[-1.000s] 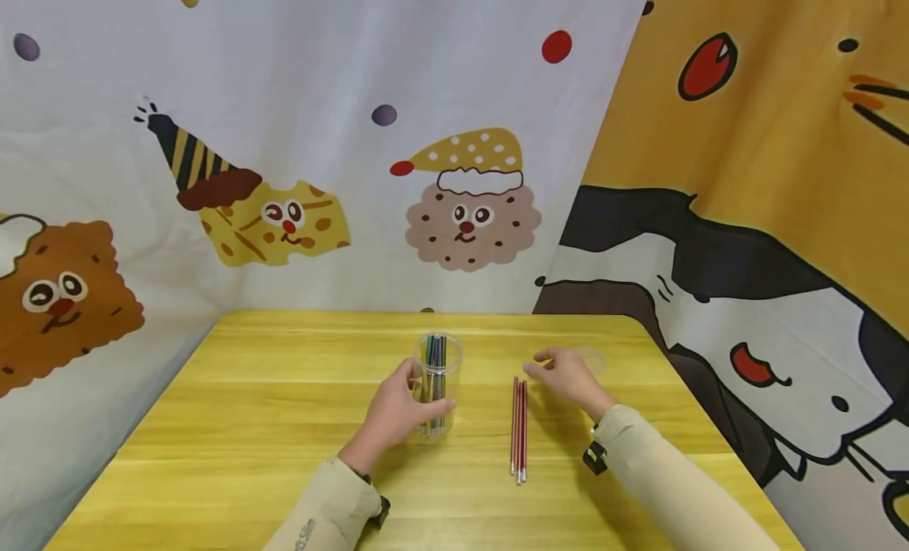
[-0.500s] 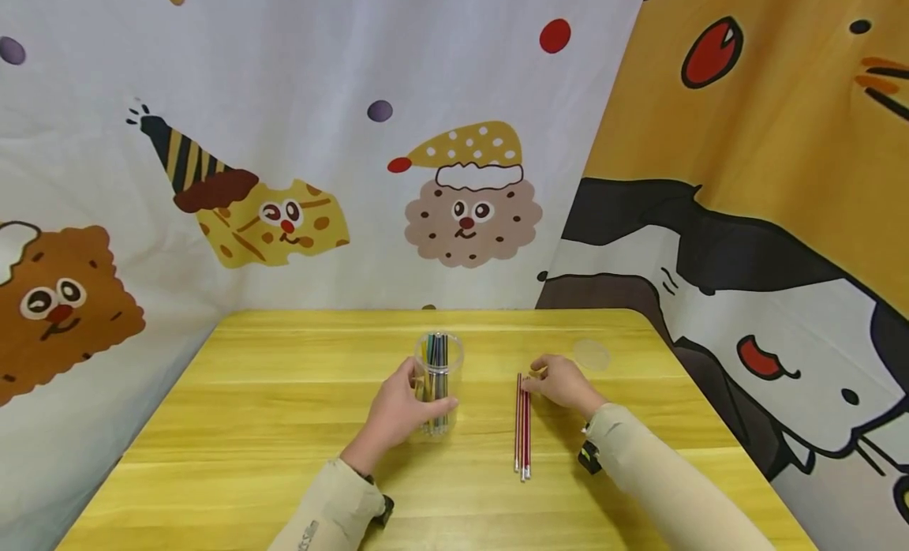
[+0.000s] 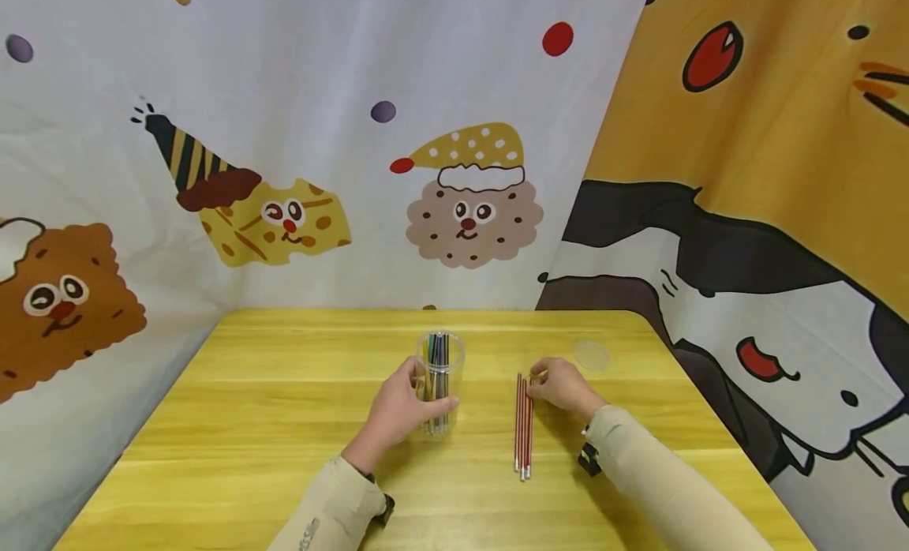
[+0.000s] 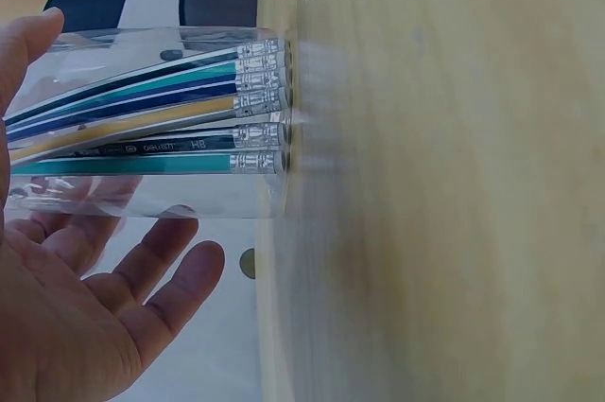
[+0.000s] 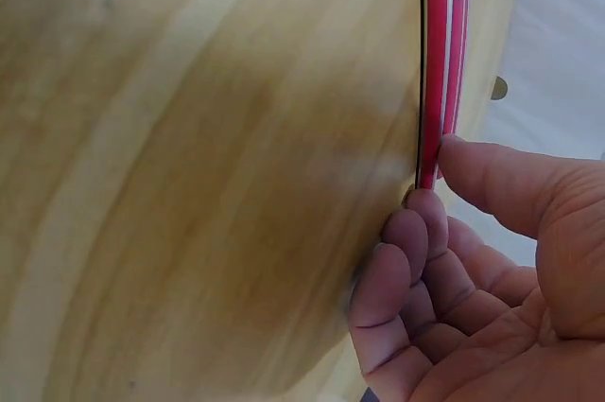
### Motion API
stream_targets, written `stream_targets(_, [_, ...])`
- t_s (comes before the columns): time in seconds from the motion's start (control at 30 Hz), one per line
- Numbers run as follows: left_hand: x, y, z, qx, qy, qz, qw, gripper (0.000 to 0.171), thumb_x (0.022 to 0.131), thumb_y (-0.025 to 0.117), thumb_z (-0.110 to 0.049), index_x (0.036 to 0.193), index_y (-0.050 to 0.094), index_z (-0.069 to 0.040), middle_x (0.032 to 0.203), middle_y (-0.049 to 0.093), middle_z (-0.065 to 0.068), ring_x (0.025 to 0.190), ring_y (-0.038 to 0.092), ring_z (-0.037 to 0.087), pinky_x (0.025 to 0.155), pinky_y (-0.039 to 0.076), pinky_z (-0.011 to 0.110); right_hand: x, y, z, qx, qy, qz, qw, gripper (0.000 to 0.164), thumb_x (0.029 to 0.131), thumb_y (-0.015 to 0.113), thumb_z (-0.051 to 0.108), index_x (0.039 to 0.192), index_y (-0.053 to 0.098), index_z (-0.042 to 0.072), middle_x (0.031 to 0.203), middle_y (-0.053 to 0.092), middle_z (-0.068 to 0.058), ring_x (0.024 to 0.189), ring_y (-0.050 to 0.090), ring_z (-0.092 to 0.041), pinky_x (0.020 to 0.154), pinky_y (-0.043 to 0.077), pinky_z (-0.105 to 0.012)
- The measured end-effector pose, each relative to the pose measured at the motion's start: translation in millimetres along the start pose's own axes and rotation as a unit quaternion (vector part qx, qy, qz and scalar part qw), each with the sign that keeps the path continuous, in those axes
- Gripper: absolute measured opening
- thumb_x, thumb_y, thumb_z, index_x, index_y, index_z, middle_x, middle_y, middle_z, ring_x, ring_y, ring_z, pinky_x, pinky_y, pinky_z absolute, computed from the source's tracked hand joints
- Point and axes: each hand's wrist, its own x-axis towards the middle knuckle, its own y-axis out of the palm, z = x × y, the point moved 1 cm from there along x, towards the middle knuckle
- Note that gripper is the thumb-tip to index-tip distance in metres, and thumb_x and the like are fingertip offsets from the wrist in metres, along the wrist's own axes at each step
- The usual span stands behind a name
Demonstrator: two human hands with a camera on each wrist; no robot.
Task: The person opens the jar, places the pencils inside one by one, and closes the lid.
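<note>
My left hand (image 3: 396, 415) holds a clear plastic cup (image 4: 194, 198), thumb on one side and fingers on the other. Several pencils (image 4: 142, 126) in green, blue, yellow and black stand inside it, silver ferrules at the bottom. To the right, several red pencils (image 3: 523, 436) lie side by side on the table, ferrule ends toward me. My right hand (image 3: 566, 389) pinches the far end of the rightmost one; in the right wrist view, thumb and fingertips meet on a red pencil (image 5: 436, 52). Its tip is hidden by the fingers.
A round clear lid (image 3: 592, 355) lies flat beyond my right hand. The yellow wood-grain table (image 3: 248, 456) ends at a cartoon-printed curtain (image 3: 319, 101) behind and at both sides.
My right hand has come left and down from beside the lid to the far ends of the red pencils and now pinches one. The left hand stays on the cup.
</note>
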Motion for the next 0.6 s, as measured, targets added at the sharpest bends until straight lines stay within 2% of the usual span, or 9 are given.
stream_targets(0.27, [1.6,2.1,3.8,0.002,-0.006,-0.001,1.0000,0.063,0.080,0.094,-0.050,0.115,0.056,-0.014,0.102,0.067,0.007,0.083,0.061,0.021,0.066,0.052,0.034,-0.7,-10.2,-6.2,-0.062,0.016,0.010,0.998,0.047,0.094,0.079,0.010,0.134,0.064,-0.009,0.118,0.076,-0.023,0.100,0.074,-0.030,0.083,0.062,-0.044])
stream_targets(0.47, [0.6,2.8,3.1,0.009,-0.009,0.000,0.9999,0.063,0.080,0.094,-0.051,0.115,0.056,-0.015,0.107,0.068,0.006,0.090,0.063,0.020,0.069,0.053,0.035,-5.9,-25.9,-19.3,-0.111,0.006,0.016,0.994,0.048,0.091,0.083,0.010,0.131,0.066,-0.010,0.130,0.070,-0.029,0.113,0.070,-0.041,0.093,0.060,-0.052])
stream_targets(0.6, [0.6,1.4,2.1,0.002,-0.011,0.002,0.9999,0.063,0.080,0.094,-0.051,0.115,0.056,-0.015,0.103,0.067,0.006,0.085,0.062,0.021,0.066,0.052,0.034,-10.9,-35.9,-23.3,-0.123,-0.003,0.025,0.992,0.048,0.086,0.086,0.010,0.125,0.068,-0.011,0.125,0.071,-0.029,0.106,0.069,-0.038,0.091,0.059,-0.051])
